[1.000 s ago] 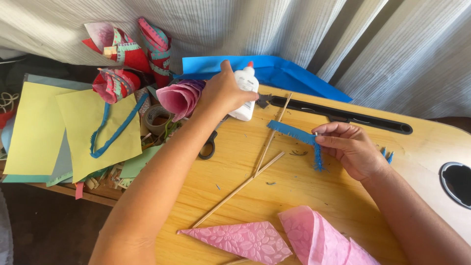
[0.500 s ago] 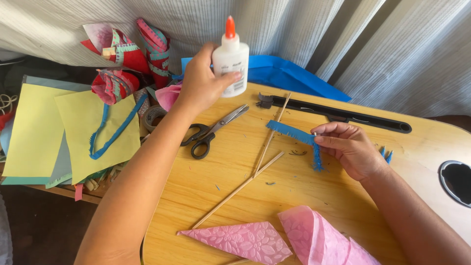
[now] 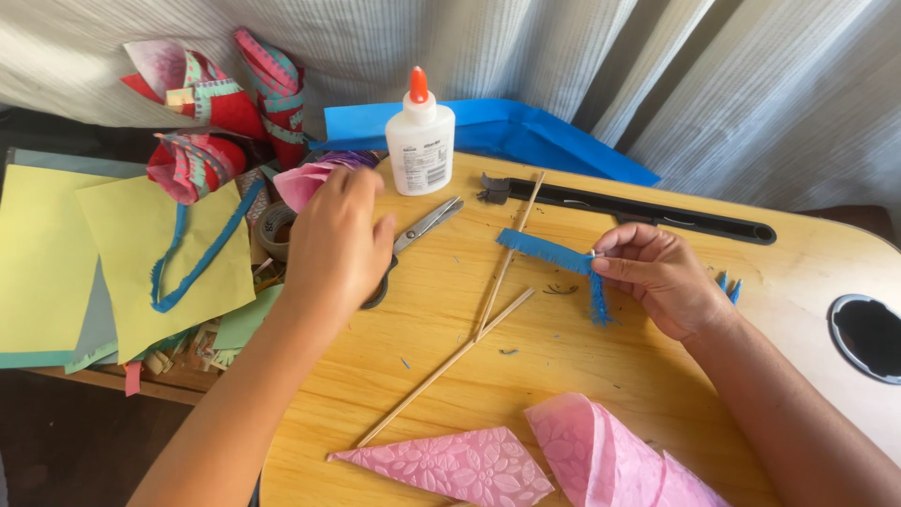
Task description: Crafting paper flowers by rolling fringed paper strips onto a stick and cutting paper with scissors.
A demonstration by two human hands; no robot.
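Wooden table (image 3: 601, 376), white orange-capped glue bottle (image 3: 419, 141) upright, right hand (image 3: 657, 282) pinching blue fringe strip (image 3: 554, 255)

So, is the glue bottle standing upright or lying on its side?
Upright. The glue bottle stands on its base on the table, orange cap pointing up, no hand touching it.

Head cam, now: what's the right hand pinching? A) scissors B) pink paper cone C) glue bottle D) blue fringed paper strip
D: the right hand pinches the blue fringed paper strip; the glue bottle stands on the table, untouched.
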